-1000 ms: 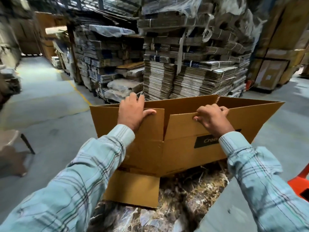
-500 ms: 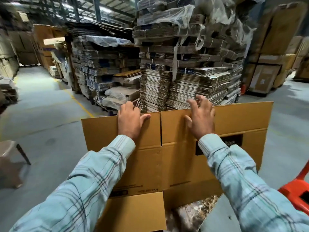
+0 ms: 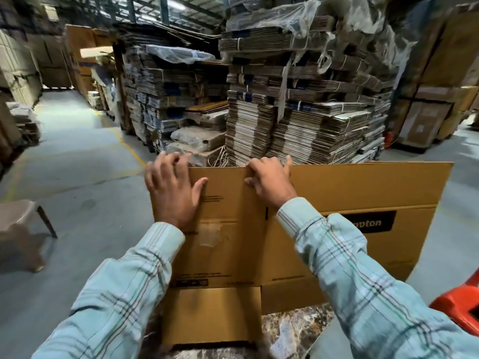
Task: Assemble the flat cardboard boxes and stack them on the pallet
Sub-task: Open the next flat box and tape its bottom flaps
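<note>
A brown cardboard box with a black label stands upright in front of me, its near panels almost in one flat plane. My left hand grips the top left corner, fingers over the edge and thumb on the near face. My right hand holds the top edge at the slit between two upper flaps, fingers curled over it. A lower flap hangs toward me. The box's inside is hidden.
The box rests on a marble-patterned surface. Tall tied bundles of flat cardboard rise just behind it. A plastic chair stands at the left on the grey floor, an orange object at the lower right.
The open box has closed up toward a flat upright sheet. My left hand slid to the top left corner; my right hand went from flat on the flap to curled over the top edge.
</note>
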The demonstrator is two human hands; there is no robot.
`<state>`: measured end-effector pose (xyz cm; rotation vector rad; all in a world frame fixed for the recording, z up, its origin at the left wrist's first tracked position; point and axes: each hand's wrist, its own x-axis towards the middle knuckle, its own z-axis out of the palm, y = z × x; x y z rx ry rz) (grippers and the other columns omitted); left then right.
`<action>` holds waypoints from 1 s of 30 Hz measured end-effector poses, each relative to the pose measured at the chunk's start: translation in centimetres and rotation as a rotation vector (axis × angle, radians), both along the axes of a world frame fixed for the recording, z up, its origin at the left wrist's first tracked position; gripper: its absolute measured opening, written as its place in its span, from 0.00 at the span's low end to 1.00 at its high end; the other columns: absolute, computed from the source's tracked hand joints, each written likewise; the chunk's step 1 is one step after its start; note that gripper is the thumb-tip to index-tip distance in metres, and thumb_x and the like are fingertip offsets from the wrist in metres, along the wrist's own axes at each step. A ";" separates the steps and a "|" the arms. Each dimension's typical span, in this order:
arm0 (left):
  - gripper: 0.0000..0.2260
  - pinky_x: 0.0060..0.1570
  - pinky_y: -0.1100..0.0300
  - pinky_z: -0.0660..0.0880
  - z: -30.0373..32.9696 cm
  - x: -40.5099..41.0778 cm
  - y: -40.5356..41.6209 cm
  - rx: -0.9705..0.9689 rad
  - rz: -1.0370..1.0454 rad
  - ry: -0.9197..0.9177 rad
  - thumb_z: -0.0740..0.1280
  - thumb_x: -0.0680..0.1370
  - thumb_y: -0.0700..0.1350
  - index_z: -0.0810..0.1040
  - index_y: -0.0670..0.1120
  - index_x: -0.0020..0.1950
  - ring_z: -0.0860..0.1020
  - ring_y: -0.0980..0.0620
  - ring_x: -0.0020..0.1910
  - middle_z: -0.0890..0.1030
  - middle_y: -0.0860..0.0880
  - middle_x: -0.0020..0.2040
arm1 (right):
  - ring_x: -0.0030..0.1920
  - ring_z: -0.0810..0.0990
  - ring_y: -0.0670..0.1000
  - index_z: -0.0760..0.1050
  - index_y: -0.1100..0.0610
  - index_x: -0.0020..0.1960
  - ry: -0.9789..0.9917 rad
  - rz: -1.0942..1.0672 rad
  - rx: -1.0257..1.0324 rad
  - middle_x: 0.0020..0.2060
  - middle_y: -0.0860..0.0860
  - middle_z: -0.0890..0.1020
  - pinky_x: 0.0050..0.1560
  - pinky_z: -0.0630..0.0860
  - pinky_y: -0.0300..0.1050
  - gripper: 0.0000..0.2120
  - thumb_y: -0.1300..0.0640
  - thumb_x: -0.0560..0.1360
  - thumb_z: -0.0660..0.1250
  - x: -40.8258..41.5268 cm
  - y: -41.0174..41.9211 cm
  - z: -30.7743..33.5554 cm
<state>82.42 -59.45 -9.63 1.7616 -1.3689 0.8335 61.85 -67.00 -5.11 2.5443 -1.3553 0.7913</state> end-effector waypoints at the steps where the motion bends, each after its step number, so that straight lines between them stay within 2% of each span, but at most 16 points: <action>1: 0.30 0.70 0.42 0.55 -1.0 1.5 0.9 -0.018 -0.019 0.102 0.64 0.76 0.59 0.64 0.44 0.72 0.62 0.38 0.70 0.65 0.38 0.70 | 0.62 0.69 0.56 0.72 0.50 0.59 -0.013 0.008 0.004 0.54 0.51 0.76 0.70 0.43 0.68 0.12 0.50 0.76 0.65 -0.4 -0.3 0.2; 4: 0.40 0.70 0.48 0.63 -4.4 3.9 3.1 0.004 -0.420 0.681 0.69 0.75 0.51 0.47 0.44 0.77 0.58 0.49 0.74 0.52 0.42 0.77 | 0.62 0.71 0.56 0.73 0.49 0.59 -0.034 0.018 -0.004 0.53 0.50 0.77 0.70 0.45 0.67 0.12 0.50 0.76 0.66 -1.5 -1.4 0.6; 5: 0.39 0.66 0.52 0.69 -5.7 4.2 3.7 0.059 -0.527 0.876 0.69 0.76 0.47 0.46 0.44 0.77 0.62 0.52 0.71 0.54 0.42 0.76 | 0.61 0.71 0.57 0.74 0.50 0.58 -0.042 0.010 -0.008 0.53 0.50 0.78 0.70 0.46 0.67 0.12 0.50 0.76 0.67 -1.9 -1.8 0.8; 7: 0.27 0.57 0.57 0.76 -8.0 4.4 4.7 0.301 -0.662 1.054 0.66 0.78 0.42 0.59 0.44 0.74 0.73 0.51 0.64 0.70 0.45 0.68 | 0.61 0.71 0.57 0.74 0.50 0.58 -0.061 0.001 0.010 0.52 0.51 0.78 0.70 0.46 0.68 0.12 0.50 0.75 0.67 -2.5 -2.3 1.3; 9: 0.15 0.54 0.58 0.79 -9.6 4.7 5.2 0.527 -0.719 1.076 0.65 0.79 0.41 0.72 0.44 0.65 0.79 0.48 0.59 0.79 0.49 0.59 | 0.62 0.70 0.57 0.74 0.51 0.59 -0.044 -0.008 0.061 0.53 0.52 0.77 0.70 0.47 0.68 0.13 0.50 0.76 0.67 -3.0 -2.8 1.7; 12: 0.11 0.42 0.66 0.78 -9.2 4.0 4.9 0.791 -0.762 1.176 0.66 0.79 0.40 0.74 0.44 0.60 0.81 0.56 0.48 0.80 0.45 0.57 | 0.61 0.70 0.58 0.74 0.53 0.61 0.031 -0.003 0.056 0.54 0.54 0.77 0.70 0.52 0.66 0.16 0.50 0.76 0.67 -3.6 -3.8 1.3; 13: 0.12 0.41 0.66 0.79 -9.1 3.7 4.5 0.892 -0.751 1.165 0.68 0.78 0.43 0.74 0.45 0.60 0.81 0.57 0.47 0.81 0.46 0.56 | 0.60 0.71 0.59 0.74 0.53 0.62 0.051 0.004 0.046 0.54 0.55 0.78 0.69 0.54 0.66 0.16 0.50 0.75 0.67 -3.7 -4.2 1.0; 16: 0.27 0.46 0.59 0.81 -9.4 2.3 3.0 1.031 -0.714 1.081 0.75 0.67 0.57 0.76 0.47 0.61 0.82 0.52 0.50 0.82 0.48 0.55 | 0.60 0.72 0.59 0.74 0.53 0.63 0.079 -0.007 0.043 0.55 0.56 0.78 0.68 0.57 0.62 0.18 0.52 0.75 0.68 -4.2 -5.1 0.5; 19: 0.21 0.43 0.67 0.78 -9.7 -0.3 2.1 1.016 -0.743 1.030 0.72 0.74 0.51 0.74 0.46 0.64 0.80 0.53 0.50 0.80 0.48 0.57 | 0.66 0.69 0.59 0.72 0.48 0.66 -0.020 -0.058 0.016 0.63 0.55 0.73 0.69 0.59 0.63 0.21 0.58 0.74 0.68 -5.3 -5.2 0.3; 21: 0.18 0.45 0.67 0.78 -10.0 -2.4 1.2 0.959 -0.773 1.056 0.71 0.75 0.50 0.74 0.47 0.62 0.79 0.53 0.50 0.80 0.49 0.55 | 0.69 0.66 0.57 0.69 0.48 0.68 -0.223 -0.122 -0.066 0.68 0.55 0.69 0.70 0.61 0.61 0.24 0.61 0.74 0.65 -6.2 -3.5 -0.3; 23: 0.22 0.52 0.57 0.79 -10.2 -4.8 0.4 0.891 -0.790 1.091 0.74 0.71 0.54 0.75 0.46 0.60 0.80 0.51 0.52 0.81 0.49 0.55 | 0.66 0.67 0.57 0.70 0.52 0.67 -0.463 -0.189 -0.238 0.66 0.55 0.70 0.69 0.64 0.56 0.22 0.61 0.74 0.63 -6.5 0.3 -1.7; 24: 0.21 0.53 0.56 0.79 -10.7 -6.0 -0.3 0.859 -0.811 1.119 0.74 0.71 0.52 0.76 0.44 0.59 0.81 0.50 0.52 0.81 0.48 0.55 | 0.64 0.69 0.57 0.71 0.55 0.65 -0.562 -0.208 -0.317 0.64 0.56 0.72 0.68 0.65 0.54 0.20 0.60 0.73 0.63 -6.5 2.3 -3.0; 25: 0.16 0.49 0.59 0.80 -10.5 -7.5 -0.5 0.830 -0.831 1.167 0.73 0.74 0.48 0.76 0.43 0.58 0.81 0.51 0.50 0.81 0.47 0.54 | 0.63 0.70 0.57 0.72 0.57 0.64 -0.621 -0.222 -0.354 0.61 0.57 0.73 0.67 0.65 0.54 0.19 0.60 0.73 0.63 -6.3 4.3 -4.7; 27: 0.04 0.36 0.70 0.76 -10.5 -10.1 -1.1 0.751 -0.838 1.195 0.69 0.77 0.42 0.76 0.44 0.50 0.80 0.58 0.39 0.81 0.49 0.44 | 0.62 0.70 0.59 0.70 0.60 0.65 -0.591 -0.229 -0.266 0.61 0.58 0.73 0.66 0.65 0.54 0.20 0.57 0.74 0.62 -5.7 7.8 -8.8; 28: 0.04 0.32 0.71 0.74 -10.8 -11.6 -1.6 0.699 -0.828 1.186 0.68 0.77 0.43 0.77 0.44 0.45 0.79 0.59 0.35 0.81 0.50 0.39 | 0.64 0.68 0.60 0.67 0.61 0.68 -0.505 -0.234 -0.140 0.63 0.59 0.72 0.67 0.63 0.54 0.23 0.54 0.74 0.60 -5.5 9.1 -11.0; 30: 0.10 0.31 0.67 0.74 -11.9 -13.8 -2.2 0.688 -0.802 1.220 0.69 0.76 0.48 0.77 0.43 0.40 0.80 0.55 0.35 0.81 0.48 0.37 | 0.71 0.61 0.61 0.59 0.62 0.73 -0.246 -0.272 0.150 0.71 0.61 0.65 0.72 0.57 0.56 0.32 0.48 0.74 0.60 -5.5 10.4 -15.5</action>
